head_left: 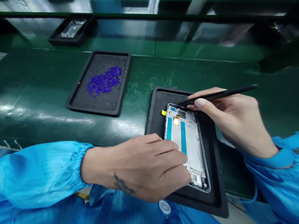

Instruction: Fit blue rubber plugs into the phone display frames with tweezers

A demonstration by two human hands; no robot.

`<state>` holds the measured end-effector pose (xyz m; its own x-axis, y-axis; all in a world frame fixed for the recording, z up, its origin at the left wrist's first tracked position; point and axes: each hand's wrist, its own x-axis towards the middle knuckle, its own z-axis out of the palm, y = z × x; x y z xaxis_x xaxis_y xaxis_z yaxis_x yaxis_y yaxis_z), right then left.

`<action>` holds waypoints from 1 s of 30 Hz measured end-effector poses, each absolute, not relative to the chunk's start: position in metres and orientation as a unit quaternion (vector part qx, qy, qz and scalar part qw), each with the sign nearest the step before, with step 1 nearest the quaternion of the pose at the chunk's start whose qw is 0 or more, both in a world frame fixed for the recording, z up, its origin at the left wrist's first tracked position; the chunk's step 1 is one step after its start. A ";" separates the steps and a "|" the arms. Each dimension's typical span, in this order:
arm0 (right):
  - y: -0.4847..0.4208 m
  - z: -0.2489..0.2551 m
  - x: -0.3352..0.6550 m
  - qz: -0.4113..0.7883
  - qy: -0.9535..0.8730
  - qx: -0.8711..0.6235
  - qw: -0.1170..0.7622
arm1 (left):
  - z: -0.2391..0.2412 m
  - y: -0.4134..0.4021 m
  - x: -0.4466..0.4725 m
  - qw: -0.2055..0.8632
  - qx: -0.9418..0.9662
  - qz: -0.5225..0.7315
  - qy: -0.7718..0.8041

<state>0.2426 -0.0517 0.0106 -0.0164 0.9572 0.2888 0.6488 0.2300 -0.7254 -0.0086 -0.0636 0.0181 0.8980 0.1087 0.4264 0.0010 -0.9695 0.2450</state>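
A silver phone frame (193, 137) with blue strips lies tilted in a black tray (216, 177) in front of me. My left hand (144, 168) is closed, its curled fingers over the frame's lower left side; the fingertips are hidden under the hand. Pinched between thumb and fingers of my right hand (235, 118) are black tweezers (224, 93). Their tips reach the top edge of the frame, where the exact contact is too small to tell. A yellow tab (163, 112) sticks out at the frame's upper left, and a small flex connector (176, 120) sits near its top.
Left of the work stands another black tray (98, 107) holding a heap of tiny purple pieces (105, 81). Farther back, a smaller black tray (67, 41) carries another phone part (73, 28). A green mat (35, 84) covers the bench, with a raised ledge behind.
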 end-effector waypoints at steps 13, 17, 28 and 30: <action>-0.054 0.013 0.236 0.182 -0.692 -0.587 0.378 | 0.018 -0.063 -0.010 0.126 0.968 0.214 0.028; -0.054 0.013 0.236 0.184 -0.694 -0.583 0.380 | 0.019 -0.063 -0.010 0.125 0.968 0.216 0.030; -0.055 0.014 0.234 0.171 -0.705 -0.578 0.375 | 0.020 -0.062 -0.010 0.144 0.966 0.211 0.034; -0.055 0.015 0.234 0.169 -0.709 -0.572 0.377 | 0.019 -0.062 -0.010 0.142 0.966 0.213 0.032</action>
